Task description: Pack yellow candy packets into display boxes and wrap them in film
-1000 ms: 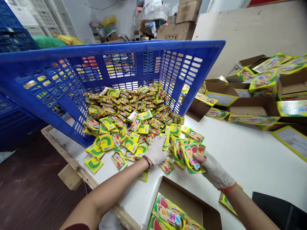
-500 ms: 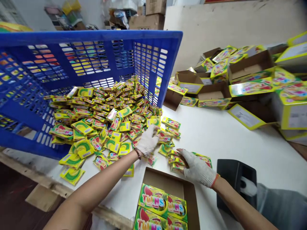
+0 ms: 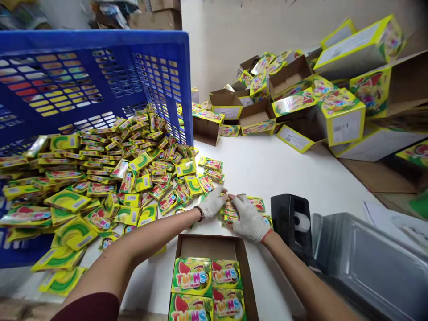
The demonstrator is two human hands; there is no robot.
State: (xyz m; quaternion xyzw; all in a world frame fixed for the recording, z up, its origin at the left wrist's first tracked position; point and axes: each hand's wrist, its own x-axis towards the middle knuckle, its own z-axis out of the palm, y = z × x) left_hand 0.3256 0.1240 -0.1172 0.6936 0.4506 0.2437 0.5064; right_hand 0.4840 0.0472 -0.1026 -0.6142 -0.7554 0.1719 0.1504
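1. The left hand (image 3: 212, 205), in a white knitted cotton glove, has its fingers bent, with the tips pressed against the left end of a small stack of packets (image 3: 229, 213). A dark beaded bracelet (image 3: 199, 213) sits at its wrist.
2. The right hand (image 3: 249, 218), gloved the same with a red cuff edge, lies palm down with its fingers curled over the top and right side of the stack. Both hands close on it from opposite ends. The thumbs are hidden, so I cannot tell how far they wrap under.
3. The stack lies flat on the white table (image 3: 284, 174), just beyond the far edge of an open carton (image 3: 214, 245). The packets are flat, glossy squares printed in yellow and green with fruit pictures.
4. The carton is plain brown cardboard, shallow and rectangular. Its near part holds flat packs (image 3: 200, 276) lettered "TWINS", laid side by side in rows, and its far part is bare.
5. Left of the hands, a loose heap of packets (image 3: 117, 174) spills across the table out of a blue crate (image 3: 100, 71). The crate is rigid plastic with slotted, lattice walls and is tipped on its side.
6. Right of the hands stands a black plastic holder (image 3: 290, 218), and beside it is a grey metal tray (image 3: 364, 263) with a smooth sheen.
7. At the table's far side lies a jumble of display boxes (image 3: 301, 102), yellow-printed outside and brown inside, many open and tilted.
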